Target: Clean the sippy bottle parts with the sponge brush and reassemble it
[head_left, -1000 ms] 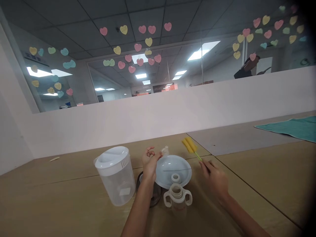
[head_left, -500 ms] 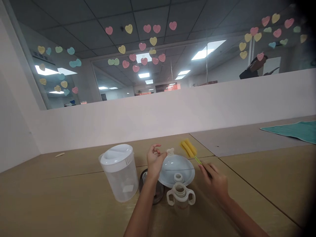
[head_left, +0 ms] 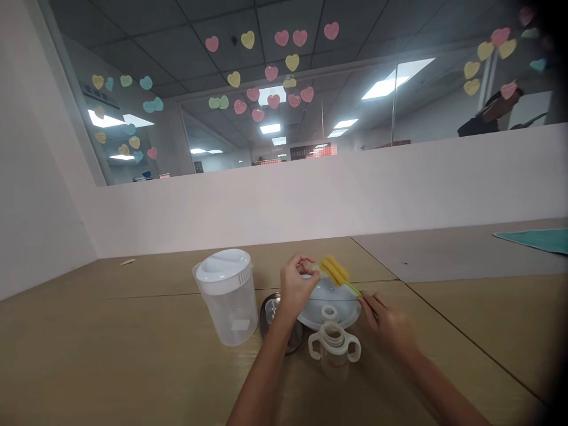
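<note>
My right hand (head_left: 390,325) grips the green handle of a yellow sponge brush (head_left: 335,271), whose head is slightly blurred above the bowl. Just left of the brush head, my left hand (head_left: 298,284) has its thumb and forefinger pinched together; what they hold, if anything, is too small to make out. Below both hands lies a pale bowl (head_left: 350,310) with a white ring (head_left: 329,314) at its near side. A clear bottle with two white handles (head_left: 335,349) stands upright in front of the bowl. My left forearm partly covers a dark round tray (head_left: 295,340).
A clear pitcher with a white lid (head_left: 231,307) stands left of the tray. A teal cloth (head_left: 539,239) lies at the far right. A small flat piece (head_left: 128,261) is at the back left. Behind the window, a person (head_left: 492,112) is partly seen.
My left hand has come nearer to the brush head, and the brush has moved left over the bowl relative to the other things. The camera's view has shifted a little.
</note>
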`<state>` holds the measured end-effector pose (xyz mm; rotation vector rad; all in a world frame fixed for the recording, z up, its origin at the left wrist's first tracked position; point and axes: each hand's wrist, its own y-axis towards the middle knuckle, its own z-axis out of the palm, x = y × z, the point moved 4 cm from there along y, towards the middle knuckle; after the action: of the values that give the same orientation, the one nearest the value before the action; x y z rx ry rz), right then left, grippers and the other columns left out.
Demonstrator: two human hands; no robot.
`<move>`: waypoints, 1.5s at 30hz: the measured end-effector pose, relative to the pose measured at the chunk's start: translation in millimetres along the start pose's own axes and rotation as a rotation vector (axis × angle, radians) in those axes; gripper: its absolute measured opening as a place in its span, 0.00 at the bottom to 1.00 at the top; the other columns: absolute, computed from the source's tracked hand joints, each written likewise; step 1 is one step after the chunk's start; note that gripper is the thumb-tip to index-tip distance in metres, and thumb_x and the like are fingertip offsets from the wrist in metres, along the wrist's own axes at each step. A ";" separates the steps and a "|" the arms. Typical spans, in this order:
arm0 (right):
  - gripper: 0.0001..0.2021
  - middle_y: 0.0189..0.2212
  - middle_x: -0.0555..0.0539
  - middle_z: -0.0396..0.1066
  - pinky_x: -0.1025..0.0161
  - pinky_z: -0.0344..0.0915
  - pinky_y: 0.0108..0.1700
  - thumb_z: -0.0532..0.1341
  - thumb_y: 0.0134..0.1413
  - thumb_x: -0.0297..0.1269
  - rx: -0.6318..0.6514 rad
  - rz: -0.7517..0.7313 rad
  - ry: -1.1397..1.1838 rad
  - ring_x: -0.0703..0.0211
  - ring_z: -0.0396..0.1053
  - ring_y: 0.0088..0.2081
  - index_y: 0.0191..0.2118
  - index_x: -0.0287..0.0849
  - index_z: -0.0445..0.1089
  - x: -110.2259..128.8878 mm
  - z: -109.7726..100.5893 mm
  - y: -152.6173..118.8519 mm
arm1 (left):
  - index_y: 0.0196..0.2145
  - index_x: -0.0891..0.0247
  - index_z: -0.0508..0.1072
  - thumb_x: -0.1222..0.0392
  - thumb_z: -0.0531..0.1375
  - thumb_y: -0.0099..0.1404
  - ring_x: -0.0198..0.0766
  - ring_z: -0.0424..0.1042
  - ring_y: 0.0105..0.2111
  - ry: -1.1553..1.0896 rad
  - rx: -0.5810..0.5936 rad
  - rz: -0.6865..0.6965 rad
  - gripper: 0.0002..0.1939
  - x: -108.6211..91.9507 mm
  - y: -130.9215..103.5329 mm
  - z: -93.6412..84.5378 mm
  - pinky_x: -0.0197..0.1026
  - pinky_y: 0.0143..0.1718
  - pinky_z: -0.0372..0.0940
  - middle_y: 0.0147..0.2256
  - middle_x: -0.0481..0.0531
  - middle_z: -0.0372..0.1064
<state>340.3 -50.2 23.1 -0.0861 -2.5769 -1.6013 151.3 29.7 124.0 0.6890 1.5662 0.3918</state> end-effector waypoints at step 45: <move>0.12 0.24 0.48 0.73 0.72 0.61 0.24 0.51 0.59 0.36 -0.186 -0.049 0.276 0.68 0.67 0.21 0.35 0.38 0.71 0.0 -13.4 1.4 | 0.33 0.64 0.70 0.60 0.68 0.43 0.29 0.70 0.27 -0.371 -0.045 -0.228 0.18 -13.3 2.2 -8.8 0.31 0.29 0.64 0.35 0.49 0.70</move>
<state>341.2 -61.7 30.3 0.1728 -2.2377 -1.7289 143.1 24.2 136.8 0.5071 1.2612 0.1188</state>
